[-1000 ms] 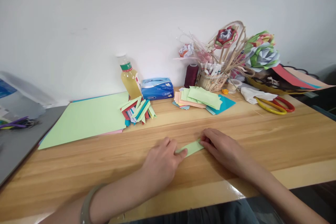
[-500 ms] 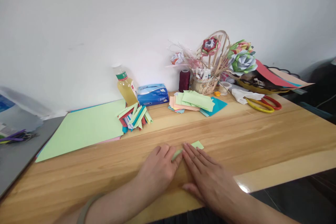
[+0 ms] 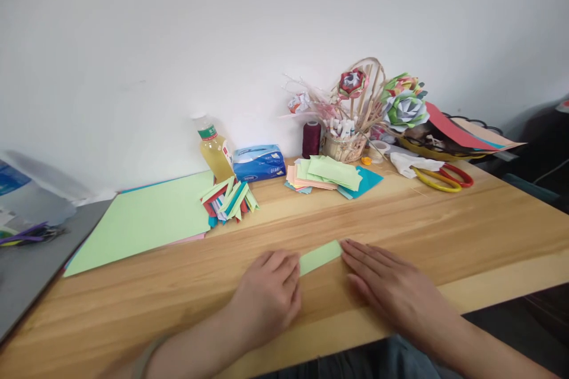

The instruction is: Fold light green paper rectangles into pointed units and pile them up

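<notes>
A narrow light green paper strip (image 3: pixel 320 256) lies slanted on the wooden table (image 3: pixel 178 284), between my hands. The fingers of my left hand (image 3: pixel 271 293) are curled down on its left end, which they cover. My right hand (image 3: pixel 391 281) lies flat, its fingers stretched out and side by side, with the fingertips at the strip's right end. Farther back sit a pile of light green, peach and blue paper pieces (image 3: pixel 333 172) and a heap of folded coloured strips (image 3: pixel 229 200).
Large green sheets (image 3: pixel 142 222) lie at the left. Along the wall stand a bottle (image 3: pixel 216 151), a blue tissue pack (image 3: pixel 259 163), a dark red thread spool (image 3: pixel 312 140) and a basket (image 3: pixel 344 148) with paper flowers. Red and yellow-handled scissors (image 3: pixel 444 177) lie at the right.
My right hand has slid to the right along the green strip, uncovering its middle. My left hand remains at the left end. The view has shifted slightly.
</notes>
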`<action>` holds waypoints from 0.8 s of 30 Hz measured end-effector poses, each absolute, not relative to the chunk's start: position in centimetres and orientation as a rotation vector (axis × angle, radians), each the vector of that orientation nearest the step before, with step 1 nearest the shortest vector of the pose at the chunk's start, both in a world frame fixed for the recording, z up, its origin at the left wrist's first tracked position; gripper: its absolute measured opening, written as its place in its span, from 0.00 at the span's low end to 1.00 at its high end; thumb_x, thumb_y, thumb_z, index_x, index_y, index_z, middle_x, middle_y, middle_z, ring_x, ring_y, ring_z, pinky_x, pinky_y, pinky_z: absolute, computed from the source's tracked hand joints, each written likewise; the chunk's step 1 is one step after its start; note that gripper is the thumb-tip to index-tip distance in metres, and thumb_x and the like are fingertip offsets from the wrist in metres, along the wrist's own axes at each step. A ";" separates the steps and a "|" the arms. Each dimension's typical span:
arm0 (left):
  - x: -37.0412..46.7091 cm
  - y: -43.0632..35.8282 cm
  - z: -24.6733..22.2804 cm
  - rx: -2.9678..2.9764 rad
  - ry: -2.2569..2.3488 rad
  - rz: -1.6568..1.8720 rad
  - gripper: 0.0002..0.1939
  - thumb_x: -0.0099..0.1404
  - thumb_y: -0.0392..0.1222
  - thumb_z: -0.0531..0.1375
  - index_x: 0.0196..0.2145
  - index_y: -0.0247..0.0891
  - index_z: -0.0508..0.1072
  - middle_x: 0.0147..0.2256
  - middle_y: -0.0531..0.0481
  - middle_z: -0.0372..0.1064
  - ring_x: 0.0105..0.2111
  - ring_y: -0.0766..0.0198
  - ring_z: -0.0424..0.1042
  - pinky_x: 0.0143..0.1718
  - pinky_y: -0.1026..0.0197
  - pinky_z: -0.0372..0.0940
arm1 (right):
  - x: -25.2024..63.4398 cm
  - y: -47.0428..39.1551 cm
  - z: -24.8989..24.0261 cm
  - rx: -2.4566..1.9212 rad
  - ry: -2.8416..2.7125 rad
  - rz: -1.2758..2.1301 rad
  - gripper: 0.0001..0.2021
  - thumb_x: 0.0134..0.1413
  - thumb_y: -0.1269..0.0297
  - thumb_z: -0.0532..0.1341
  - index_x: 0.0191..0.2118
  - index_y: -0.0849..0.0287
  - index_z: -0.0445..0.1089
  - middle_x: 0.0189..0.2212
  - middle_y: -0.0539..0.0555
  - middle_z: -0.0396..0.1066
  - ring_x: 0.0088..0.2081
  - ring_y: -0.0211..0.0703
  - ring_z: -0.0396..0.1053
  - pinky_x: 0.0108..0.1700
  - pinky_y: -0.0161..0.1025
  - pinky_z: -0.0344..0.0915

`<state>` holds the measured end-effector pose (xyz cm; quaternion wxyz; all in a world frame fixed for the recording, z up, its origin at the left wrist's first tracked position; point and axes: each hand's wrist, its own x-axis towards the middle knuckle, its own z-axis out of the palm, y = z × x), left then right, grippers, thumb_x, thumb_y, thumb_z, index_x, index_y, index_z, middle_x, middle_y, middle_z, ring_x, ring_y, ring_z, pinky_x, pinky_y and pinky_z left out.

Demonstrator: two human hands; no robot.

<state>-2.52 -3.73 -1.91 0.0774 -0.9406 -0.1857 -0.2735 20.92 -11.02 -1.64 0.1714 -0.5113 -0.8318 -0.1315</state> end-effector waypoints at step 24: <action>-2.4 0.0 0.2 -3.247 -2.314 -1.476 0.08 0.53 0.44 0.56 0.25 0.35 0.67 0.20 0.55 0.65 0.21 0.69 0.63 0.24 0.67 0.57 | 20.7 0.6 3.0 -1.227 -1.626 1.570 0.19 0.47 0.51 0.61 0.33 0.65 0.72 0.29 0.56 0.75 0.29 0.41 0.73 0.36 0.39 0.67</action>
